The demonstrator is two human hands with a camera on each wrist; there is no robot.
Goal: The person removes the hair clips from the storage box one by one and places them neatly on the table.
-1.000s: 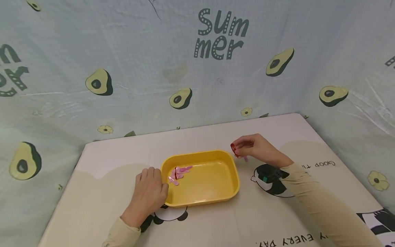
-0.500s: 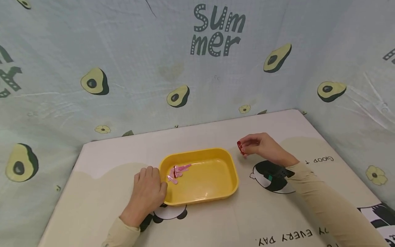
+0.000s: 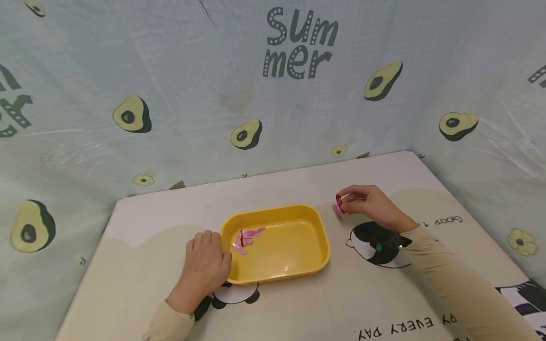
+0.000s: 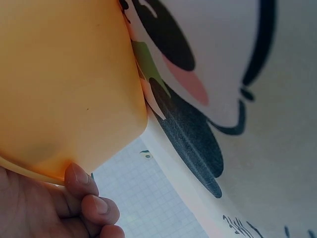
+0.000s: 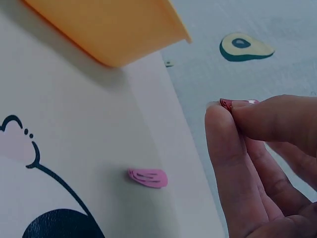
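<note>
Right wrist view: thumb and forefinger of the right hand point(image 3: 370, 203) pinch together on a small, glossy dark-red hair clip point(image 5: 226, 104), its body mostly covered by the fingertips.
Red clip's long axis: in the head view it stands nearly upright, running from 11 to 5 o'clock at the fingertips.
Flat, slotted, rounded pink hair clip point(image 5: 156, 177): lies apart from the pinch, between 7 and 8 o'clock of the fingertips in the right wrist view; its long axis there runs roughly 9 to 3 o'clock.
Nearer hand: the right, with the pink clip just beside it in the head view; the left hand point(image 3: 204, 263) is well apart from that clip.
Shallow yellow rounded-rectangle tray point(image 3: 290, 253): at 8 o'clock from the right fingertips in the head view; the pink clip sits outside it, near its 2 o'clock corner.
Left grip: fingers curl over the tray's rim, between 8 and 9 o'clock.
Loose heap of pink clips with a dark-red piece point(image 3: 246, 237): inside the tray, at its 9 o'clock end; too small to count.
Pale, cartoon-printed tabletop point(image 3: 294, 305): beneath everything.
Grey-blue avocado-print cloth point(image 3: 192, 85): hangs at 12 o'clock.
</note>
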